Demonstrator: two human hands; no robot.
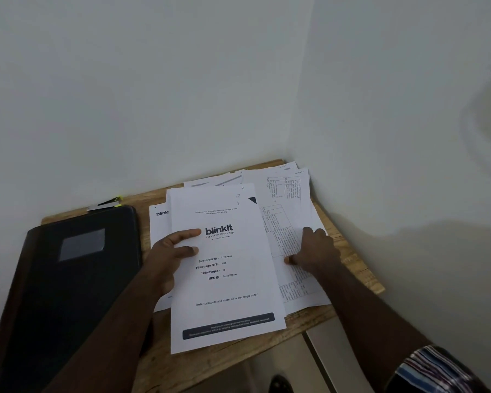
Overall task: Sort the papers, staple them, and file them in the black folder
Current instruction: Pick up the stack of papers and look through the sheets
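Sorting under way at a small wooden table (349, 251) in a corner: the left hand (167, 259) grips a stack of sheets topped by a "blinkit" cover page (227, 279), thumb on its face, while the right hand (315, 251) rests on loose table-printed papers (284, 194) spread to the right, whether gripping a sheet cannot be told. The black folder (68, 279) lies closed at left, a stapler (108, 202) just behind it, apparently untouched. Stapling and filing appear yet to be done
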